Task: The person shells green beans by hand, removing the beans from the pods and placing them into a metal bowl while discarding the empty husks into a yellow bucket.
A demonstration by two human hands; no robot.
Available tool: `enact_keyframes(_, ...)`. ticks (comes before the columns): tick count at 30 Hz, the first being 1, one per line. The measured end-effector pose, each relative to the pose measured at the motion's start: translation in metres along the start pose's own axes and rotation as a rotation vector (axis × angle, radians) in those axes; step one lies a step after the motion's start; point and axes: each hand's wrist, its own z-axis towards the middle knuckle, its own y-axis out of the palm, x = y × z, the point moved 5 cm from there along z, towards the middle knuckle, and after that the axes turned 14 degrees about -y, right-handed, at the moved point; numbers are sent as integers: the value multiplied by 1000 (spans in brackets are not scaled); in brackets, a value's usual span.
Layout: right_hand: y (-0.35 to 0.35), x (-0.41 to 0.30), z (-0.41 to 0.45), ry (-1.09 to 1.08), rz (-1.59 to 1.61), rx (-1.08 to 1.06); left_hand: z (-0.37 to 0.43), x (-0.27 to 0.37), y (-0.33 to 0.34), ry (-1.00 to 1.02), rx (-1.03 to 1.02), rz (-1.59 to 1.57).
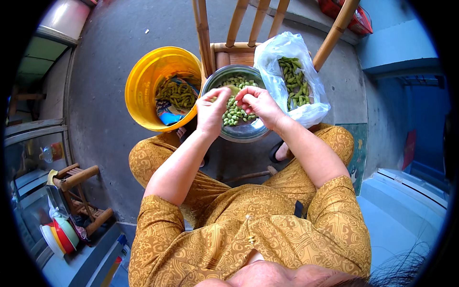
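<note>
Both hands are over a metal basin that holds many shelled green soybeans. My left hand is above its left side, thumb and forefinger pinched at one end of a green soybean pod. Facing it, my right hand has curled fingers beside the pod's other end; whether they grip anything is unclear. To the right, a white plastic bag lies opened around unshelled green pods. On the left, a yellow bucket contains pod shells and some printed wrappers.
The basin and bag rest on a bamboo chair, its back slats rising beyond them. A small bamboo stool and stacked plastic bowls are at lower left. A red basket sits at upper right. Grey concrete floor surrounds the bucket.
</note>
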Motion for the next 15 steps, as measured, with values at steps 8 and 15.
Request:
enact_keyframes(8, 13, -30, -13, -792, -1256, -102, 25, 52, -110, 139, 465, -553)
enact_keyframes(15, 35, -60, -17, -856, -1041, -57, 25, 15, -40, -270, -242, -560)
